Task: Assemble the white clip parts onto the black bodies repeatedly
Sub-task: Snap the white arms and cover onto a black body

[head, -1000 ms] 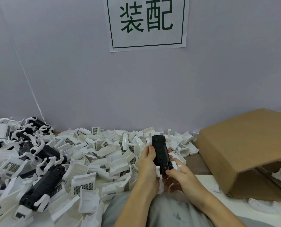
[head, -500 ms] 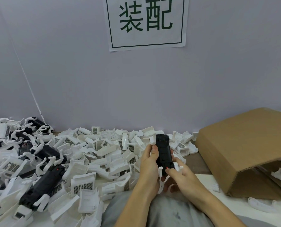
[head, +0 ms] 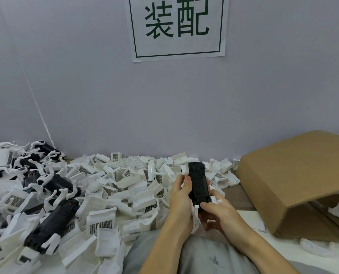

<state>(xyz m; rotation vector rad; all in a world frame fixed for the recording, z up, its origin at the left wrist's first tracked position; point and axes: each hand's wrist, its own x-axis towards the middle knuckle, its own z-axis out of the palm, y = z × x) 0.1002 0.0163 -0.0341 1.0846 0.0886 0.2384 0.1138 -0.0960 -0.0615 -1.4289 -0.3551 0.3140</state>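
Starting way off to the left of the black body the person's holding, there's a heap of finished units point(head: 52, 224), black bodies with white clips already on, stacked on the worktop point(head: 245, 200) right up to the wall. Closer in, still left of that held body, it's just a sea of loose white clip parts point(head: 109, 194), loads of them with little grille panels, piled every which way.

Then the hands. The left hand point(head: 179, 196) wraps around the left side of the black body point(head: 199, 183), thumb pressed flat along its edge, fingers curled behind it. The body stands roughly upright, tilted a bit, held over the person's lap in grey trousers point(head: 204, 258) just at the near edge of the clip pile. A white clip part point(head: 185, 167) sits at its top left corner, touching it. The right hand point(head: 217, 216) grips the bottom end of the body, thumb pushing on it next to another small white clip piece point(head: 196, 207) down there. Can't tell whether that lower piece is fully seated.

Above the held body, on the wall, hangs a paper sign point(head: 177, 26) with two big green characters.

To the right of the body is a cardboard box point(head: 295, 180) lying on its side, with a few more white parts point(head: 315, 248) next to it.
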